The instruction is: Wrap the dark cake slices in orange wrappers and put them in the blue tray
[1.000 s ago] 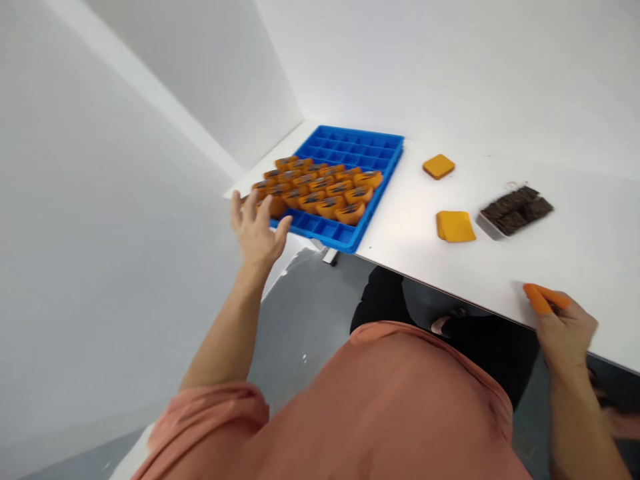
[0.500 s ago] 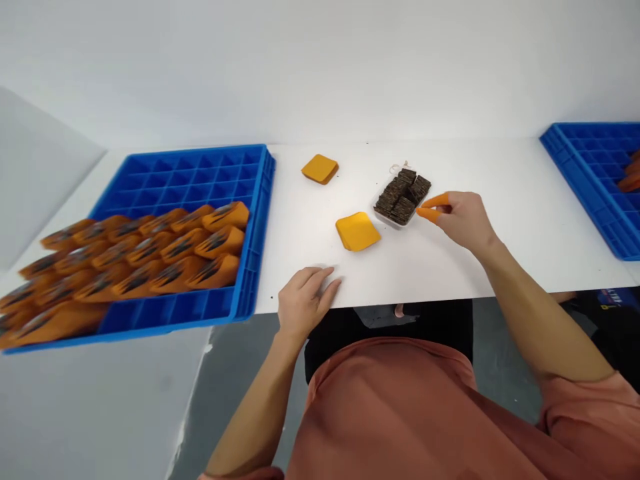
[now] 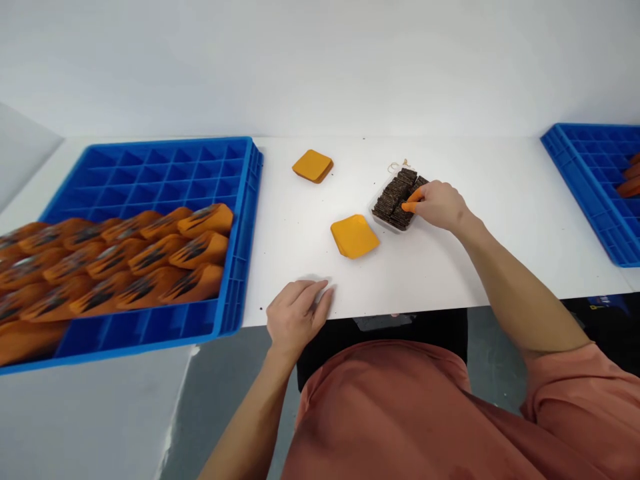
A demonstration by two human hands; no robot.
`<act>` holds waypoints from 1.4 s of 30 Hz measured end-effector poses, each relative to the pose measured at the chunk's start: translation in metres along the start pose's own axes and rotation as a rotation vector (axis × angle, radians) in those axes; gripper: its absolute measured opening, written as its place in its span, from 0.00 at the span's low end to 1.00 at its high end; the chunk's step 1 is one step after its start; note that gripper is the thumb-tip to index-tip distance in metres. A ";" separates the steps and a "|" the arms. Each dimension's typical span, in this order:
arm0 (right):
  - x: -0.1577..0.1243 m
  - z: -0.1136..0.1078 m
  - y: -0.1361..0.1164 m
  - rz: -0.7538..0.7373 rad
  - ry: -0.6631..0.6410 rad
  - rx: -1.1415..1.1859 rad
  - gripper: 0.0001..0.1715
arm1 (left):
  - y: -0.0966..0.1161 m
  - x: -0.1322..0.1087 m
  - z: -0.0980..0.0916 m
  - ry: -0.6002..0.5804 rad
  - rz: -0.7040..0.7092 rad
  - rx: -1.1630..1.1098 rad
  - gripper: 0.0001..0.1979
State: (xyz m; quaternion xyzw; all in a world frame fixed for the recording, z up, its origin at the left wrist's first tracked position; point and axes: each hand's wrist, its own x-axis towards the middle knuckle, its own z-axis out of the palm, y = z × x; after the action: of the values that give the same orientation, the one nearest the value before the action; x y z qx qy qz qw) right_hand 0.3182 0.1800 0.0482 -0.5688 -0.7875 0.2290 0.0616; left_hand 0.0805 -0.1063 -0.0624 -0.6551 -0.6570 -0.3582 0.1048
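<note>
The orange-capped fingertips (image 3: 412,199) of the right hand (image 3: 439,205) sit pinched close together at the near-right side of a clear plastic tub (image 3: 381,219), touching the dark brown squares (image 3: 397,199) packed inside it; whether they grip a square, I cannot tell. Two orange finger cots show on that hand. The tub's long axis runs from its far right corner toward its near left corner, and the squares lie overlapped along that slant, too tightly to count.

A small tangle of twine (image 3: 399,166) lies just beyond the tub. Two orange-yellow pads lie on the white table (image 3: 285,233): one (image 3: 354,236) just to the tub's left and one (image 3: 313,166) farther left and beyond it.

The left hand (image 3: 296,318), open with its fingers loosely curved, rests on the table's near edge, well left of the tub. Two blue grid trays lie on either side of the tub: the left tray (image 3: 150,167) is well apart and holds many orange wedge pieces (image 3: 200,220), which run out of view, and the right tray (image 3: 585,150) holds three or so at the picture's edge.
</note>
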 end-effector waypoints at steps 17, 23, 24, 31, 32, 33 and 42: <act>-0.010 -0.025 0.010 0.166 0.040 0.533 0.07 | 0.000 0.003 0.001 -0.024 -0.001 -0.009 0.06; -0.003 -0.023 0.023 0.211 0.106 0.675 0.10 | -0.001 0.003 0.001 -0.071 -0.064 -0.010 0.08; 0.000 -0.023 0.026 0.234 0.122 0.725 0.10 | -0.001 0.002 0.001 -0.075 -0.068 -0.013 0.08; 0.011 -0.017 0.047 0.412 0.116 0.999 0.08 | -0.004 0.001 0.003 -0.065 -0.053 -0.013 0.08; 0.011 -0.015 0.048 0.430 0.099 1.023 0.08 | -0.005 0.001 0.003 -0.065 -0.048 -0.008 0.08; 0.011 -0.013 0.050 0.444 0.082 1.046 0.07 | -0.005 0.001 0.004 -0.063 -0.042 -0.006 0.08; 0.010 -0.003 0.058 0.524 -0.014 1.175 0.08 | -0.005 0.001 0.003 -0.087 -0.076 -0.026 0.09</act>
State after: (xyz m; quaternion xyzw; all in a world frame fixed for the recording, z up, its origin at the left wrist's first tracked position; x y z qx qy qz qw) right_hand 0.3658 0.2047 0.0243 -0.6124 -0.3663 0.6332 0.2998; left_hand 0.0761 -0.1034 -0.0654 -0.6459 -0.6807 -0.3414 0.0538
